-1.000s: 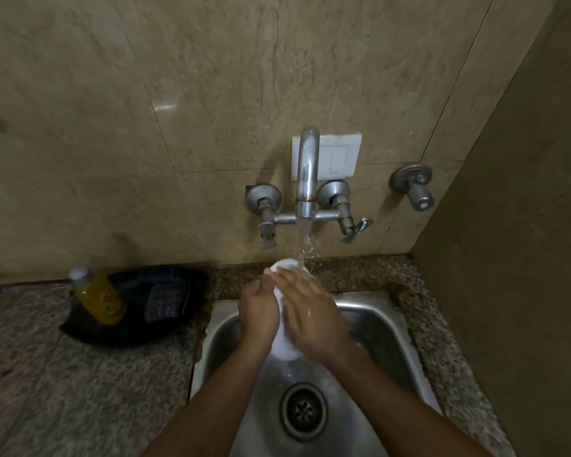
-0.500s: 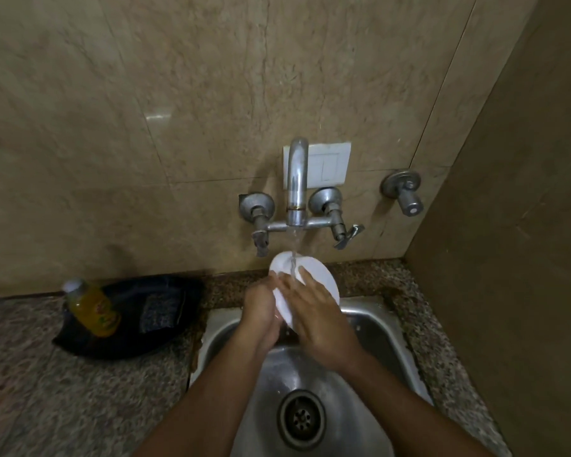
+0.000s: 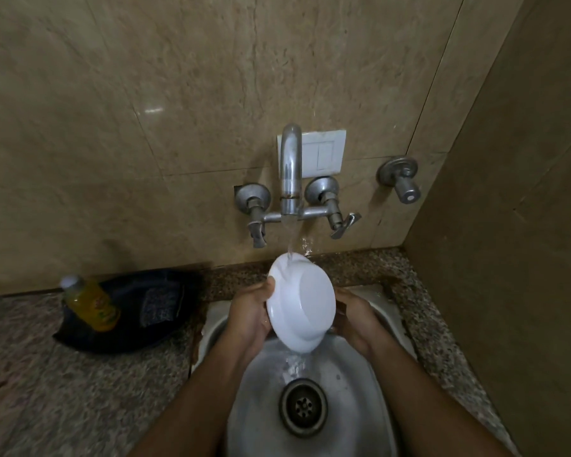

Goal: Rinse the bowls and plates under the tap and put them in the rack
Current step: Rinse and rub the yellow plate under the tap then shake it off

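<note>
We are holding the white bowl (image 3: 302,306) tilted on edge between both hands above the sink (image 3: 373,404), its rim reaching up into the tap (image 3: 290,169) stream. Our left hand (image 3: 249,316) is gripping the rim, thumb over it; our right hand (image 3: 355,319) is cupping the far side, its fingers mostly hidden. No rack is showing.

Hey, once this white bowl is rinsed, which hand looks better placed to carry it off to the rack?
Probably left. The left hand grips the bowl by its rim, thumb visibly over the edge. The right hand sits mostly hidden behind it. No rack is in view.
</note>
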{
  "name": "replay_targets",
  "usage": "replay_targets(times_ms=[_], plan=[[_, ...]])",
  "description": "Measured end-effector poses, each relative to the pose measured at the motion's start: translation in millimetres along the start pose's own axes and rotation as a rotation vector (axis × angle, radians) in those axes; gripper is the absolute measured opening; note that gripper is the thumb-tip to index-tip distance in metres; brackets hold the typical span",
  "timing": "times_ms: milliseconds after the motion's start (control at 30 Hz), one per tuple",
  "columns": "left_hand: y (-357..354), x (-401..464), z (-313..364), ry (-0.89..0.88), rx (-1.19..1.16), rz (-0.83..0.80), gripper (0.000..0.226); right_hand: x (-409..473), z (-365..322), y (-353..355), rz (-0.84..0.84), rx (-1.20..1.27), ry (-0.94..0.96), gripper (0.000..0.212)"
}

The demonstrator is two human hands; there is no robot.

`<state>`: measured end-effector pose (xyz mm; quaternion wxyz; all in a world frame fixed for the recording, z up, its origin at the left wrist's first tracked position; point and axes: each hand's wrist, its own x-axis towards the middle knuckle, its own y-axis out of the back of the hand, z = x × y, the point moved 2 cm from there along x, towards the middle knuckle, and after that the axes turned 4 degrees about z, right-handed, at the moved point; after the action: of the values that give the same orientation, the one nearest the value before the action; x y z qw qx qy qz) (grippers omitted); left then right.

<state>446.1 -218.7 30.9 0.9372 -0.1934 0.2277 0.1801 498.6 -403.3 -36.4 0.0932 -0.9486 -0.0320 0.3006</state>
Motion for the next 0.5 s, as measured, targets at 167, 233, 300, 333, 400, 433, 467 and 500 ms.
replay_targets(times_ms=[167, 233, 300, 333, 400, 433, 467, 500], plan=[[12, -4, 10, -0.011, -0.006, -0.105, 0.034, 0, -1, -6, -0.019, 0.071, 0.020, 0.028], [17, -7, 10, -0.024, 0.017, -0.133, 0.031, -1, -5, -5, -0.009, 0.129, 0.057, 0.028], [22, -9, 8, -0.034, 0.039, -0.133, 0.027, -2, -8, -5, 0.005, 0.173, 0.083, 0.025], [25, -9, 7, -0.032, 0.036, -0.119, 0.027, -2, -8, -5, 0.006, 0.193, 0.093, 0.024], [30, -7, 5, -0.009, -0.010, -0.068, 0.030, -4, -11, -5, -0.009, 0.221, 0.118, 0.022], [32, -5, 4, 0.013, -0.052, -0.030, 0.032, -4, -11, -6, -0.017, 0.223, 0.130, 0.023], [33, -4, 3, 0.031, -0.097, 0.008, 0.033, -5, -13, -7, -0.024, 0.215, 0.143, 0.024], [35, -3, 4, 0.038, -0.137, 0.047, 0.033, -6, -15, -9, -0.027, 0.196, 0.163, 0.024]])
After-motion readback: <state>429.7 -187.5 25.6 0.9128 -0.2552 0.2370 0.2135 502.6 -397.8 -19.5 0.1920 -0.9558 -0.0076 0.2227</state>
